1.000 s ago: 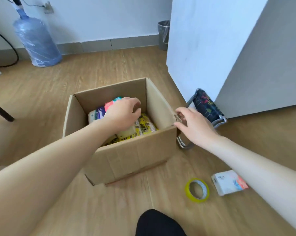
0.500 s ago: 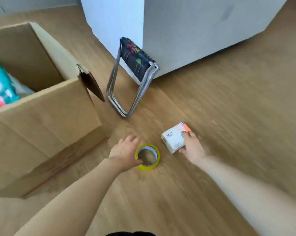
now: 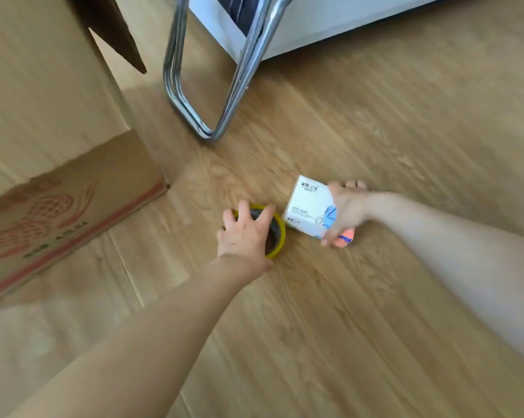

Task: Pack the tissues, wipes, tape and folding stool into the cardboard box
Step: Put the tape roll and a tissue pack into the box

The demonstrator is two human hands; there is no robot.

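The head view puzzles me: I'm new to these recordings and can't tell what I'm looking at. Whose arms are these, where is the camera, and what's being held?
There is no machine here: a person wears a camera on the head, looking down at their own bare arms. The left hand is closing over a yellow-rimmed roll of tape lying on the wooden floor. The right hand grips a small white pack of tissues. The brown cardboard box stands at left. Above, the chrome tube frame of a folding stool leans against a white cabinet.
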